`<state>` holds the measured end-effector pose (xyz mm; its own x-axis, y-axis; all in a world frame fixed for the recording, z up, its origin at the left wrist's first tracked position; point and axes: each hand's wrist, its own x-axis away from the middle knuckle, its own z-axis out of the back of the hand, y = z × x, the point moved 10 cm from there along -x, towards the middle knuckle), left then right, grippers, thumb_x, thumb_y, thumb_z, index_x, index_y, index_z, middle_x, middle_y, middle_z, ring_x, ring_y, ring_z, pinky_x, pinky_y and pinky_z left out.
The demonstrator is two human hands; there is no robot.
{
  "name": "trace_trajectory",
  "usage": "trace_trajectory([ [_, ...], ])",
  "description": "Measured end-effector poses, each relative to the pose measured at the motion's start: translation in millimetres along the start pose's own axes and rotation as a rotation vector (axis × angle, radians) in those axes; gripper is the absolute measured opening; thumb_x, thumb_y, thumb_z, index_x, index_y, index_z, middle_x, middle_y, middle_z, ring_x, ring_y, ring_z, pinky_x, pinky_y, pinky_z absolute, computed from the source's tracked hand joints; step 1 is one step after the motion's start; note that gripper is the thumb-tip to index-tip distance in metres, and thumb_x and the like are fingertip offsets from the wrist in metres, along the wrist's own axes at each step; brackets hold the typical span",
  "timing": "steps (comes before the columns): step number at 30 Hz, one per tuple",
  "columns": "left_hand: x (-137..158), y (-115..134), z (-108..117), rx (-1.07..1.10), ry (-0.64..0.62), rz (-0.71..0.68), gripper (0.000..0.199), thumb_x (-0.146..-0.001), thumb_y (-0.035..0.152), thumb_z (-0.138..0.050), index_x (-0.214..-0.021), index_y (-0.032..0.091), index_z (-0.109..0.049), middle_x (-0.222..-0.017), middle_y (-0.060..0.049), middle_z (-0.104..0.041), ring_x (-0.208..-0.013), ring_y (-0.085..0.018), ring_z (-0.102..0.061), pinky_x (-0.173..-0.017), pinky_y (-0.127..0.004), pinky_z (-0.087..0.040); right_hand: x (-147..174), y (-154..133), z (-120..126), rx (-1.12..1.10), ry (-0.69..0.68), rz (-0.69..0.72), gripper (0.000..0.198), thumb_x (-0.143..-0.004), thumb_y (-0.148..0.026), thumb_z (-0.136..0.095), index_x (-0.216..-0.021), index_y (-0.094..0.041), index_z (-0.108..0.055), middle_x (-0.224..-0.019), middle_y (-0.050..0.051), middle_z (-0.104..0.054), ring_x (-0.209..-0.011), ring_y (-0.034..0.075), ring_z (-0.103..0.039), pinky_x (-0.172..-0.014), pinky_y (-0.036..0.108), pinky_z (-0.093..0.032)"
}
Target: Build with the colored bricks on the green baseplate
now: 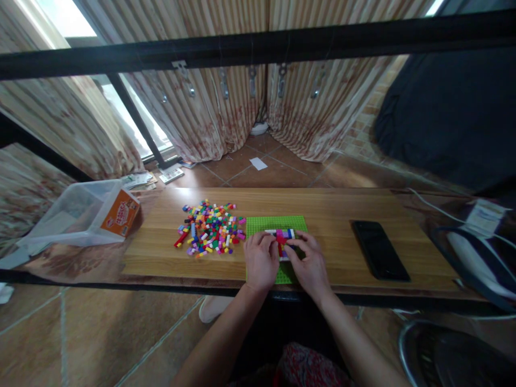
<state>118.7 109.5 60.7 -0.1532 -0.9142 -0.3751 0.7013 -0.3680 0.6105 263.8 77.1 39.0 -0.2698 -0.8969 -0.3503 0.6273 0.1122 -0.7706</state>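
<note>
A green studded baseplate [253, 224] lies on the wooden board, carrying a small structure of white, purple, blue, red and yellow toy bricks [291, 233]. My left hand [261, 260] comes in from the left, its fingers curled and closed at a red brick [281, 238] over the middle of the structure. From the right, my right hand [309, 263] reaches the same spot, thumb and forefinger bent close together at the structure's right part. What lies between the right fingertips is too small to make out. Both hands partly cover the bricks and plate.
Left of the plate spreads a pile of loose coloured bricks [212, 228]. A clear plastic bin [91, 209] with an orange label stands beyond the left end of the wooden board [334, 207]. A black phone [379, 250] lies at the right. A dark bar [258, 49] crosses above.
</note>
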Motion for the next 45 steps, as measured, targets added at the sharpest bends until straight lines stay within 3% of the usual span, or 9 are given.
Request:
trace_trajectory([
  [7,1,1,0,-0.011,-0.01,-0.007,0.011,-0.087,0.022,-0.056,-0.087,0.021,-0.067,-0.098,-0.004,-0.065,-0.093,-0.018,-0.056,-0.085,-0.037,-0.04,7,-8,2,0.015,0.034,0.024,0.021,-0.085,-0.041,-0.058,-0.082,-0.024,-0.069,-0.115,0.009,-0.059,-0.11,0.025,-0.054,-0.096,0.046,-0.042],
  [19,4,1,0,0.009,-0.01,-0.006,0.014,-0.086,0.018,-0.054,-0.094,0.021,-0.065,-0.101,-0.006,-0.064,-0.097,-0.02,-0.056,-0.087,-0.04,-0.042,1,-9,14,0.106,0.153,0.007,0.025,-0.082,-0.042,-0.061,-0.095,-0.022,-0.067,-0.114,0.011,-0.059,-0.11,0.027,-0.053,-0.095,0.047,-0.042],
  [23,7,2,-1,0.03,-0.02,-0.017,0.016,-0.085,0.016,-0.054,-0.095,0.021,-0.065,-0.104,-0.007,-0.063,-0.099,-0.021,-0.056,-0.09,-0.041,-0.043,-3,-8,11,0.157,0.126,0.03,0.028,-0.082,-0.042,-0.06,-0.099,-0.021,-0.067,-0.116,0.012,-0.058,-0.111,0.027,-0.051,-0.094,0.047,-0.042],
  [33,20,-7,-1,0.156,-0.007,-0.027,0.023,-0.086,0.017,-0.052,-0.107,0.02,-0.062,-0.114,-0.009,-0.06,-0.109,-0.021,-0.055,-0.095,-0.042,-0.047,-9,-9,7,0.16,0.045,0.11,0.023,-0.085,-0.043,-0.056,-0.086,-0.022,-0.065,-0.118,0.011,-0.057,-0.114,0.027,-0.049,-0.097,0.048,-0.038],
  [38,27,-6,1,0.184,0.01,-0.07,0.026,-0.088,0.019,-0.052,-0.112,0.021,-0.059,-0.117,-0.008,-0.06,-0.113,-0.019,-0.054,-0.098,-0.039,-0.047,-7,-12,11,0.102,0.043,0.081,0.025,-0.083,-0.046,-0.058,-0.085,-0.021,-0.064,-0.118,0.011,-0.056,-0.113,0.027,-0.051,-0.098,0.047,-0.038],
  [45,30,-16,7,0.311,0.084,0.002,0.024,-0.089,0.019,-0.049,-0.111,0.019,-0.058,-0.118,-0.01,-0.058,-0.113,-0.018,-0.055,-0.099,-0.037,-0.048,5,-16,-2,0.158,-0.023,0.058,0.03,-0.084,-0.049,-0.055,-0.082,-0.02,-0.067,-0.115,0.013,-0.057,-0.111,0.029,-0.051,-0.097,0.049,-0.037],
])
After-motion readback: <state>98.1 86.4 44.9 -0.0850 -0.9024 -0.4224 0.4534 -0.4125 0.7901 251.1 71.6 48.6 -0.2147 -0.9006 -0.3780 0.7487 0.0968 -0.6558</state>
